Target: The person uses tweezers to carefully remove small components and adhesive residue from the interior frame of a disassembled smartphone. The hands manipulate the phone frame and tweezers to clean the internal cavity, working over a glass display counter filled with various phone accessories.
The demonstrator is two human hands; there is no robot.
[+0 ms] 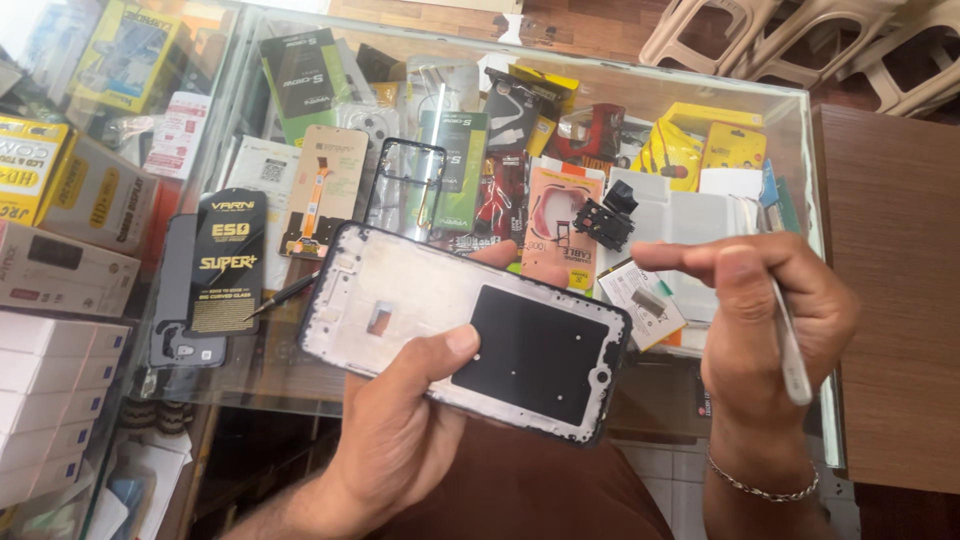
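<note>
The black-edged phone middle frame with white inner plate and dark rectangular pad (465,335) is held above the glass tabletop (790,110), tilted, inner face up. The frame is already stripped — no board or battery shows in it; what remains cannot be judged.

The left hand (400,430) has its grip closed on the frame's near long edge, thumb on top. The right hand (765,320) pinches slim metal tweezers (790,345), tips hidden, just right of the frame.

A black tool (285,295), a small black plastic part (605,220) and packaged accessories crowd the tabletop. Open room lies toward the person; the tabletop's right edge is near the right hand.
</note>
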